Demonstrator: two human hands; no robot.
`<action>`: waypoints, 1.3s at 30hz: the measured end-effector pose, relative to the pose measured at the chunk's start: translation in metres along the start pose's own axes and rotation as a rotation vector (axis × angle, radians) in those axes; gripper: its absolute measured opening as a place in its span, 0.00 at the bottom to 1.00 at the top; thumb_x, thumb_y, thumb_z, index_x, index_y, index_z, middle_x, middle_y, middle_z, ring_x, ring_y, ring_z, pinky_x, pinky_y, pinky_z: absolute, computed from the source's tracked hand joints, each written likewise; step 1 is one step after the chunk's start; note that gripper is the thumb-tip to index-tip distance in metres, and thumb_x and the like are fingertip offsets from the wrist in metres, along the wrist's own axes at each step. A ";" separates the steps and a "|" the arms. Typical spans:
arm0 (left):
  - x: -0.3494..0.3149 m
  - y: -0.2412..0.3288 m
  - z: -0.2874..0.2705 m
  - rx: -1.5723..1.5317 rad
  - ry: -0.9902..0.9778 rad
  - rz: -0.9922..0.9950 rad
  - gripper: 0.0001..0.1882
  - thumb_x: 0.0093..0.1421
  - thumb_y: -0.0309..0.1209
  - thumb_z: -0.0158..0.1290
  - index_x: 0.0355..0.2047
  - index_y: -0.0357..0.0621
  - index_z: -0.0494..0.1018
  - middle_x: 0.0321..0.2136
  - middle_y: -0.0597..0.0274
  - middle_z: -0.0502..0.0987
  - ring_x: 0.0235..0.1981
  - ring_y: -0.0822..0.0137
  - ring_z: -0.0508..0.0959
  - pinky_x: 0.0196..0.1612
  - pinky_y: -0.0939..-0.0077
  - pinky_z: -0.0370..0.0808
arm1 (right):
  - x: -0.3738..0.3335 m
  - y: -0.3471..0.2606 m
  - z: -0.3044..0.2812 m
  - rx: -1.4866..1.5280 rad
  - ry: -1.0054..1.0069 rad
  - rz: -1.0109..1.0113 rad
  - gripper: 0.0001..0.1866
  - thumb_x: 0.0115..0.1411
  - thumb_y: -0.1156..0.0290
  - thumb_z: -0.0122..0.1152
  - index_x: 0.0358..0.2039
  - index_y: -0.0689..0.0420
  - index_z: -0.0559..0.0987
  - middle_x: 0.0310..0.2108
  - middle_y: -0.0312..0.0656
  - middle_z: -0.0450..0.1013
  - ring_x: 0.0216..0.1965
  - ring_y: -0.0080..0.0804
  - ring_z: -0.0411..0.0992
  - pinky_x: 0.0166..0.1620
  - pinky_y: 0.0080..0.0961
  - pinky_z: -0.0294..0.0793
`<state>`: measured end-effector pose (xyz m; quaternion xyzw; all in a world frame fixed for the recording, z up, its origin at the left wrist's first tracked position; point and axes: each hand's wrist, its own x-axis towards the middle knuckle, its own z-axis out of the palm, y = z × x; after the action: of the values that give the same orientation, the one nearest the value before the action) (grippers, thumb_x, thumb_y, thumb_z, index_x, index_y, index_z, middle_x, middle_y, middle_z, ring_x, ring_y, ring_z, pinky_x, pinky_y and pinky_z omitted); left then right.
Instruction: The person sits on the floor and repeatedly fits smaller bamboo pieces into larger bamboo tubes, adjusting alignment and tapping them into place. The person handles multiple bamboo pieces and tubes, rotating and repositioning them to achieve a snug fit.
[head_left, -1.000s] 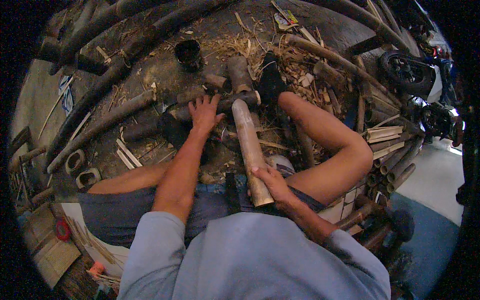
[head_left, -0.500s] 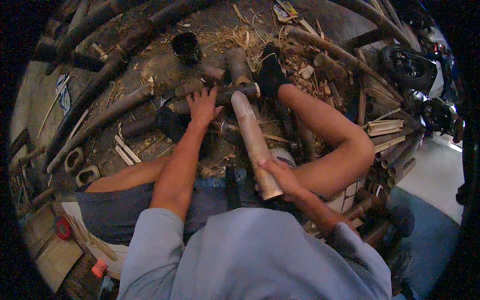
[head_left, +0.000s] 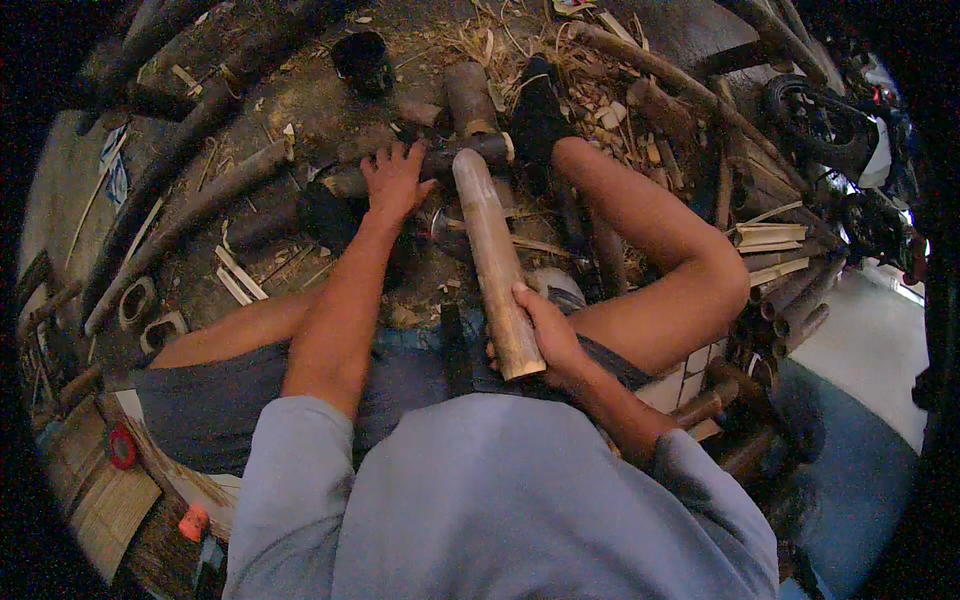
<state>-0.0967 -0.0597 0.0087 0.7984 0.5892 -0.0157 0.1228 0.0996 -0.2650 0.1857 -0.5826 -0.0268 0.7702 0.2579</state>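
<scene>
My right hand [head_left: 548, 345] grips the near end of a pale bamboo pole section [head_left: 487, 235], its thumb along the side. The piece points away from my lap, and its rounded far end reaches a dark pole [head_left: 440, 165] lying crosswise on the ground; whether the two touch I cannot tell. With fingers spread, my left hand [head_left: 396, 185] rests on or just over that pole, left of the bamboo's tip. Behind the pole, a thick log section [head_left: 469, 97] points away from me.
A black bucket-like container [head_left: 362, 62] stands at the far left. Shavings and split strips [head_left: 240, 275] litter the ground. Long poles [head_left: 190, 240] run along the left. At right are stacked bamboo tubes [head_left: 795, 305] and a motorcycle wheel [head_left: 815, 120]. A red tape roll [head_left: 122, 447] lies lower left.
The whole view has shifted slightly, so the scene sits higher. The bamboo's near end, with my right hand, has swung a little to the left. My left hand stays at the dark pole.
</scene>
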 end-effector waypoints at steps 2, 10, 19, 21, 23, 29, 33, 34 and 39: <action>-0.001 0.000 0.004 0.002 0.069 0.014 0.43 0.52 0.49 0.67 0.66 0.59 0.62 0.59 0.47 0.70 0.61 0.43 0.67 0.61 0.32 0.60 | 0.003 -0.002 -0.002 0.154 -0.041 0.119 0.32 0.67 0.38 0.47 0.51 0.58 0.71 0.33 0.48 0.75 0.29 0.42 0.77 0.32 0.39 0.81; 0.002 -0.006 0.013 0.018 0.055 0.010 0.44 0.52 0.53 0.65 0.67 0.61 0.62 0.61 0.50 0.69 0.62 0.44 0.68 0.60 0.35 0.61 | 0.008 0.002 -0.006 0.386 -0.272 0.107 0.33 0.65 0.36 0.50 0.50 0.55 0.70 0.33 0.47 0.74 0.29 0.40 0.76 0.32 0.41 0.81; 0.002 -0.007 0.010 0.035 0.024 -0.001 0.45 0.51 0.55 0.65 0.67 0.59 0.62 0.62 0.52 0.69 0.62 0.46 0.68 0.60 0.34 0.61 | 0.010 0.011 -0.008 0.365 -0.230 0.157 0.30 0.62 0.38 0.58 0.48 0.53 0.69 0.32 0.44 0.74 0.29 0.38 0.76 0.31 0.39 0.79; 0.002 -0.006 0.007 0.026 0.028 0.002 0.45 0.52 0.54 0.65 0.67 0.59 0.62 0.62 0.52 0.68 0.62 0.47 0.68 0.60 0.34 0.61 | 0.013 0.011 -0.015 0.356 -0.225 0.180 0.30 0.62 0.39 0.58 0.48 0.54 0.69 0.33 0.44 0.74 0.29 0.38 0.75 0.31 0.39 0.80; 0.001 -0.006 0.003 0.020 -0.005 0.002 0.44 0.52 0.53 0.65 0.67 0.61 0.62 0.62 0.52 0.68 0.62 0.46 0.68 0.60 0.34 0.61 | 0.015 0.008 -0.026 0.370 -0.311 0.200 0.31 0.61 0.40 0.59 0.49 0.54 0.69 0.33 0.45 0.73 0.29 0.38 0.75 0.32 0.39 0.80; 0.001 -0.001 -0.008 -0.003 0.018 0.017 0.43 0.53 0.48 0.66 0.68 0.62 0.61 0.62 0.51 0.68 0.63 0.45 0.66 0.63 0.33 0.58 | 0.007 -0.006 -0.033 0.238 -0.213 0.221 0.35 0.61 0.40 0.60 0.52 0.58 0.68 0.34 0.45 0.73 0.29 0.39 0.75 0.34 0.40 0.80; 0.002 -0.002 -0.007 -0.037 -0.046 -0.006 0.44 0.52 0.48 0.67 0.68 0.59 0.60 0.63 0.50 0.67 0.65 0.43 0.64 0.64 0.31 0.55 | 0.002 0.003 0.007 0.228 -0.180 0.152 0.33 0.62 0.40 0.59 0.49 0.60 0.71 0.33 0.45 0.74 0.30 0.39 0.76 0.33 0.38 0.80; 0.002 -0.002 -0.006 -0.032 -0.055 -0.010 0.44 0.52 0.48 0.67 0.67 0.58 0.61 0.64 0.50 0.66 0.65 0.42 0.64 0.64 0.32 0.55 | 0.000 0.003 0.013 0.233 -0.182 0.070 0.32 0.62 0.40 0.58 0.48 0.60 0.72 0.33 0.45 0.75 0.30 0.39 0.77 0.33 0.38 0.80; 0.003 -0.009 0.008 -0.005 -0.084 -0.014 0.44 0.52 0.48 0.67 0.67 0.57 0.61 0.65 0.52 0.65 0.66 0.41 0.63 0.65 0.32 0.56 | -0.031 -0.018 -0.026 0.118 -0.274 0.263 0.31 0.62 0.42 0.59 0.48 0.58 0.71 0.32 0.44 0.75 0.29 0.38 0.77 0.31 0.36 0.80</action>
<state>-0.1033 -0.0558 -0.0010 0.7928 0.5890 -0.0485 0.1491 0.1354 -0.2692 0.2110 -0.4548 0.0597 0.8696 0.1829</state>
